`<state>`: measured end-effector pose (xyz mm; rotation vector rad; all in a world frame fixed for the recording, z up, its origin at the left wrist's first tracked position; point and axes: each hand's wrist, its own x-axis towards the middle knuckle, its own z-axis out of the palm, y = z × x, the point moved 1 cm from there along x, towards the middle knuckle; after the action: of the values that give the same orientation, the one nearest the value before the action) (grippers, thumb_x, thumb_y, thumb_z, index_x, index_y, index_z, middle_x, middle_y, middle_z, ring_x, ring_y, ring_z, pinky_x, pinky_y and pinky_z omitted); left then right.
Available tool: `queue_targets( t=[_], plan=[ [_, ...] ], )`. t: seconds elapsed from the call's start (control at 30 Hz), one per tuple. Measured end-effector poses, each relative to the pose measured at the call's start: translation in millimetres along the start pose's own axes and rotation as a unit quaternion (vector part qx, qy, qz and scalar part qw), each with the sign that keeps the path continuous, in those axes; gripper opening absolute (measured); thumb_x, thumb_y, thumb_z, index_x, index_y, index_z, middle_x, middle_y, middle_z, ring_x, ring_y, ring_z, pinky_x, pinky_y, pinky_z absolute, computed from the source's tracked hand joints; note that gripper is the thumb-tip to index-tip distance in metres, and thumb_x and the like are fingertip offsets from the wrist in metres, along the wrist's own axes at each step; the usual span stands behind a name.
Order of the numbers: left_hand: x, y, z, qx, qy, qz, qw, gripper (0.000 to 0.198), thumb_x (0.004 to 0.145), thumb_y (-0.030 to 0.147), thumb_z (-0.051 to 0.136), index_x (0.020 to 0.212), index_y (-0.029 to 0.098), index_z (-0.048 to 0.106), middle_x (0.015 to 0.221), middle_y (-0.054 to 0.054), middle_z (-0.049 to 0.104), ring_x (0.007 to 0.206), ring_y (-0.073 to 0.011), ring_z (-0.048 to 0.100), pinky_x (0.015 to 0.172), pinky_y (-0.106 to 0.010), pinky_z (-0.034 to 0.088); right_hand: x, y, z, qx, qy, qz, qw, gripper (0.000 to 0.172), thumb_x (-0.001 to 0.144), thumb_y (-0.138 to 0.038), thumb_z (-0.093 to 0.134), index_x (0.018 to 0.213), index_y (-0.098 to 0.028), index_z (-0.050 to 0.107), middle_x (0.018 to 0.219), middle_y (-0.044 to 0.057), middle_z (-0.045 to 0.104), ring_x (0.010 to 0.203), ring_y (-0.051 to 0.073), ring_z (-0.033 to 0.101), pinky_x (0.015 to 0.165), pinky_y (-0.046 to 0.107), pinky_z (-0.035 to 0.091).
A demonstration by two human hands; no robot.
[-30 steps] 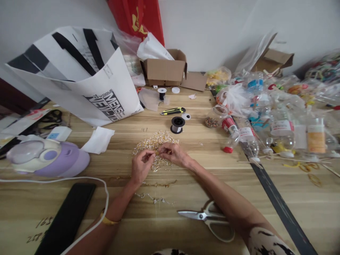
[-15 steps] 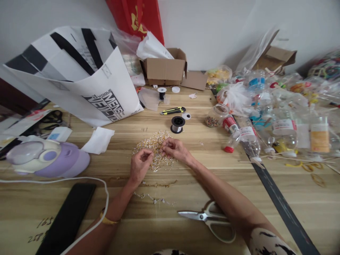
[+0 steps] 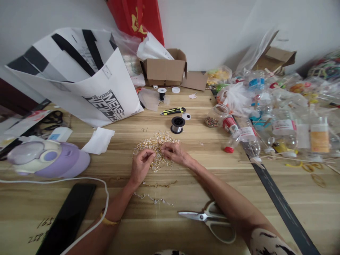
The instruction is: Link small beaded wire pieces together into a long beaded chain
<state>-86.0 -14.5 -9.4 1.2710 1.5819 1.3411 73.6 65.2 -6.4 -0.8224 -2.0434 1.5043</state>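
Note:
A loose heap of fine gold and silver chains (image 3: 156, 140) lies on the wooden table. Over its left side, my left hand (image 3: 142, 164) is closed in a pinch, thumb against forefinger. My right hand (image 3: 174, 152) pinches over the heap's right side, its fingertips a short way from the left ones. What either pinch holds is too small to make out. Nearer to me lie a gold chain bracelet (image 3: 156, 185) and, below it, a silver chain bracelet (image 3: 154, 200). Scissors (image 3: 204, 216) with pale handles rest below my right forearm, blades pointing left.
Beyond the heap are a wire spool (image 3: 177, 125), a yellow-black utility knife (image 3: 173, 111) and a black thread spool (image 3: 162, 94). Plastic bottles (image 3: 284, 131) crowd the right. On the left are a purple device (image 3: 62, 159), a white cable (image 3: 79, 178) and a black phone (image 3: 67, 219).
My right hand has dipped slightly toward me, its fingers lower over the heap. My left hand has shifted a little to the right. The other things stay in place.

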Motion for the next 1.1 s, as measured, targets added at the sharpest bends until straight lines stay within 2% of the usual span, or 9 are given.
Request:
queue_targets(
  t=[0.23,0.37,0.5,0.6,0.7,0.93,1.1],
  plan=[
    [-1.6,3.9,2.2,0.020,-0.042,0.019,0.999,0.013,0.079,0.029,0.060,0.078,0.016,0.061,0.056,0.003,0.058,0.052,-0.0110,0.054,0.053,-0.020,0.043,0.2,0.8,-1.3,0.003,-0.007,0.009,1.000,0.017,0.087,-0.028,0.051,0.076,-0.016,0.054,0.054,-0.004,0.053,0.048,0.007,0.043,0.048,0.018,0.033],
    [-0.8,4.2,2.6,0.036,-0.044,0.023,0.998,0.013,0.080,0.029,0.059,0.079,0.016,0.061,0.055,0.003,0.057,0.051,-0.0106,0.053,0.051,-0.019,0.041,0.8,3.1,1.4,0.061,-0.025,0.040,0.997,0.012,0.084,-0.027,0.055,0.083,-0.015,0.056,0.056,-0.004,0.057,0.048,0.008,0.049,0.046,0.018,0.038],
    [-0.2,4.0,3.3,0.032,-0.050,0.044,0.997,0.012,0.080,0.027,0.058,0.077,0.016,0.060,0.060,0.002,0.060,0.056,-0.0112,0.056,0.054,-0.019,0.044,0.2,4.3,8.1,0.122,-0.057,0.068,0.989,0.016,0.081,-0.025,0.059,0.094,-0.014,0.057,0.060,-0.003,0.061,0.051,0.009,0.056,0.049,0.019,0.046],
    [-0.4,3.7,3.9,0.022,-0.061,0.049,0.997,0.011,0.081,0.027,0.058,0.078,0.016,0.060,0.066,0.000,0.063,0.062,-0.0122,0.060,0.061,-0.020,0.047,-0.3,3.8,11.1,0.127,-0.077,0.061,0.987,0.010,0.080,-0.024,0.060,0.085,-0.014,0.058,0.061,-0.002,0.062,0.052,0.008,0.057,0.051,0.018,0.047],
    [-0.7,3.4,4.1,0.030,-0.052,0.049,0.997,0.012,0.081,0.027,0.057,0.077,0.016,0.059,0.066,0.001,0.061,0.062,-0.0116,0.058,0.059,-0.020,0.045,-0.1,3.7,8.6,0.115,-0.077,0.060,0.989,0.011,0.080,-0.025,0.061,0.078,-0.015,0.057,0.060,-0.003,0.061,0.052,0.007,0.057,0.050,0.018,0.047],
    [-2.0,2.5,4.6,0.050,-0.034,0.042,0.997,0.008,0.076,0.022,0.059,0.072,0.015,0.061,0.069,-0.001,0.062,0.062,-0.0110,0.055,0.058,-0.020,0.044,0.0,1.0,-6.8,0.110,-0.083,0.065,0.988,0.014,0.079,-0.027,0.062,0.077,-0.014,0.057,0.058,-0.003,0.059,0.050,0.007,0.055,0.047,0.017,0.045],
    [-3.3,1.4,5.9,0.047,-0.028,0.022,0.998,0.006,0.072,0.021,0.062,0.072,0.015,0.062,0.062,0.001,0.060,0.054,-0.0101,0.053,0.051,-0.019,0.041,-1.6,-6.1,-10.5,0.134,-0.101,0.059,0.984,0.018,0.080,-0.031,0.062,0.077,-0.014,0.058,0.058,-0.003,0.059,0.050,0.007,0.054,0.049,0.017,0.045]
  ],
)
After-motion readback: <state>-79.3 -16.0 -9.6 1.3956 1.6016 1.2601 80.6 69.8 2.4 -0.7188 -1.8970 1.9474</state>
